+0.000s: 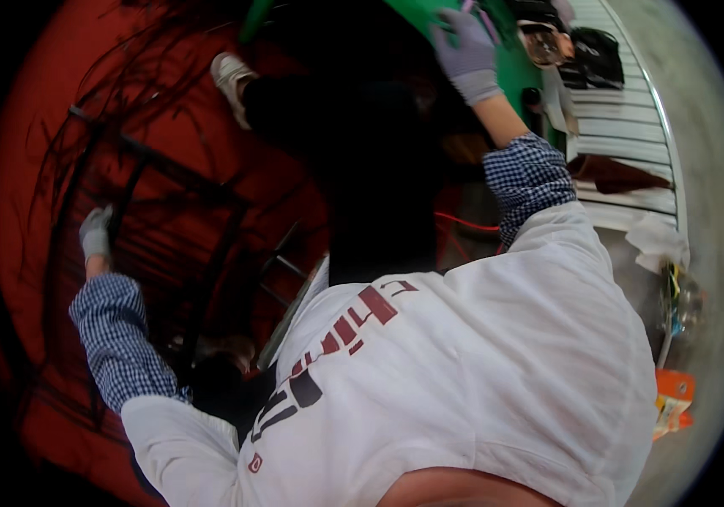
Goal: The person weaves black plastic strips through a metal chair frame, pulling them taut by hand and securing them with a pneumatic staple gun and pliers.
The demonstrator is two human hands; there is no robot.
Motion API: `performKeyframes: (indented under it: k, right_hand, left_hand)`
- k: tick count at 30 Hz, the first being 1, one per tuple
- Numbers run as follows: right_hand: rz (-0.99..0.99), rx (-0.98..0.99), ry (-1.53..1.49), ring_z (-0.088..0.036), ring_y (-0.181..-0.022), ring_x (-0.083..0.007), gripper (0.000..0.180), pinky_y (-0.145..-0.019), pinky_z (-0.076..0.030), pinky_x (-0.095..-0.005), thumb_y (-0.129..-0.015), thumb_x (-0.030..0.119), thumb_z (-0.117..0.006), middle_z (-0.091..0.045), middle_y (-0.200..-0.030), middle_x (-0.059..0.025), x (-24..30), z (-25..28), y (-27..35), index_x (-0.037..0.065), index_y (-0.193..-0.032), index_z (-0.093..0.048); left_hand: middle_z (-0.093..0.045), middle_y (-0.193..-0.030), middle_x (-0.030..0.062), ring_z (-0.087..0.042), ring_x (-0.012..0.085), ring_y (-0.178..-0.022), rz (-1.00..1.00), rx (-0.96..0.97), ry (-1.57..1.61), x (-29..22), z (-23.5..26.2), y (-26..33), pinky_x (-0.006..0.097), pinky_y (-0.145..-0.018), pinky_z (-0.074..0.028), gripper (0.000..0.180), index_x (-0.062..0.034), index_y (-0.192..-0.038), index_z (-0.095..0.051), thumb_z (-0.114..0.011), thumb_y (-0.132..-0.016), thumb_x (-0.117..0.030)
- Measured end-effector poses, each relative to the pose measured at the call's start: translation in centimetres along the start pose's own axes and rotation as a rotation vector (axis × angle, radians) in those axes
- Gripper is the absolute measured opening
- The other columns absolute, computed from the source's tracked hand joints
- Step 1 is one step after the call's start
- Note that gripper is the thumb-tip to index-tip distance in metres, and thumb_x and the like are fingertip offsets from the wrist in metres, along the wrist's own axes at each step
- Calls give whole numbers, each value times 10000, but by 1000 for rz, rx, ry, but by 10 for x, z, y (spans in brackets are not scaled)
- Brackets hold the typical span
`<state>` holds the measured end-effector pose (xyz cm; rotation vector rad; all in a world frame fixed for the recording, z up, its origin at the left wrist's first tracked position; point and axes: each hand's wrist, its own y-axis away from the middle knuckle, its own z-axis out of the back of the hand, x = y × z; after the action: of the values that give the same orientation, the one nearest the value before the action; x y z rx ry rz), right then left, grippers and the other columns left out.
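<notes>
Your left hand (95,234), grey glove, sits at approx 9 o'clock, fingers curled round a thin black bar of the dark metal frame (159,169); looks like a wrap grip, but the glove is small and blurred, so can't tell how tight. The frame runs from 9 o'clock up toward 11, over the red floor (49,101), w/ black wires (138,59) trailing above it.

Your right hand (466,52), also gloved, is up at approx 1 o'clock, fingers spread flat on the green board (518,80), palm down, pinching nothing. A pink pen-like thing (487,21) lies just beside the fingertips, touching or not, can't tell.

Right of the board, at 2 o'clock, a white slatted surface (624,127) carries a black item (596,55) and a brownish piece (620,176). At 4 o'clock, an orange packet (673,401) on the grey floor.
</notes>
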<state>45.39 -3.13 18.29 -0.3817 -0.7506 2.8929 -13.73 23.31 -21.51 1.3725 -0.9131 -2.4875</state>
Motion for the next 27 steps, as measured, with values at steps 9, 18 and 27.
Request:
performKeyframes:
  k: [9,18,27]
  right_hand:
    - [-1019,476,246,-591,-1161,-287,552,-946,-478,-372,-917,402,-640,-634,-1241,-171,-301,47,242,-3,-1286,-572]
    - [-1197,671,76,-635,-1012,-272,662,-838,-503,-352,-798,430,-764,-664,-1208,-120,-314,59,222,-26,-1248,-599]
    - [-328,-12,-856,-608,-895,-175,358,-848,-515,-319,-912,167,-651,-629,-1098,-115,-111,58,29,-35,-1201,-588]
  left_hand:
    - [-669,-1028,144,-626,307,-920,-542,-95,-772,2,24,30,424,-800,-494,269,-134,-1030,-696,-552,-946,-346]
    - [-715,-1043,155,-693,362,-998,-140,27,-904,-29,-3,30,474,-814,-543,453,-110,-1086,-726,-491,-963,-477]
    - [-685,-924,184,-722,310,-817,-151,-131,-885,-18,-14,32,452,-675,-552,450,-18,-968,-722,-428,-1036,-351]
